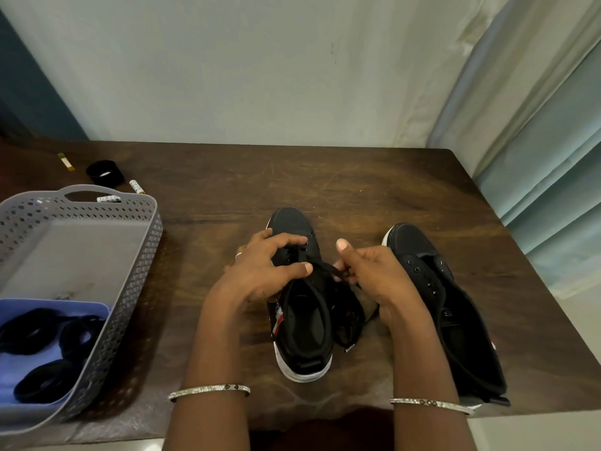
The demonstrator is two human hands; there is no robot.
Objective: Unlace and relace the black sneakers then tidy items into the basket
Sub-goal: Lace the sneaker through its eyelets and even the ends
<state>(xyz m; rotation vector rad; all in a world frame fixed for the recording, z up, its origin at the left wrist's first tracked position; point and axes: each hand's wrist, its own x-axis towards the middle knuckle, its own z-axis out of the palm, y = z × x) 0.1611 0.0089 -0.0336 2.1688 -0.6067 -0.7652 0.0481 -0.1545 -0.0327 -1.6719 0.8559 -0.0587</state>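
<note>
Black sneakers [289, 222] stand side by side on the table [357, 183], toes toward the far wall, long axes running away from the person. The left sneaker [305, 320] lies beneath both hands: the left hand [263, 271] curls over its eyelets, gripping it, and the right hand [370, 271] pinches its lace [328, 268]. The right sneaker [439, 288] lies just right of that hand, the basket [143, 255] well to the left

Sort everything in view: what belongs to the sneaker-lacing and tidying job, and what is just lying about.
Job: left hand holding the middle sneaker; right hand pinching its black lace; second sneaker, eyelets empty; grey basket; probably to tidy: black cap, patterned tubes, yellow stick.
Lying about: blue tray of black bands, already in the basket; curtain.
</note>
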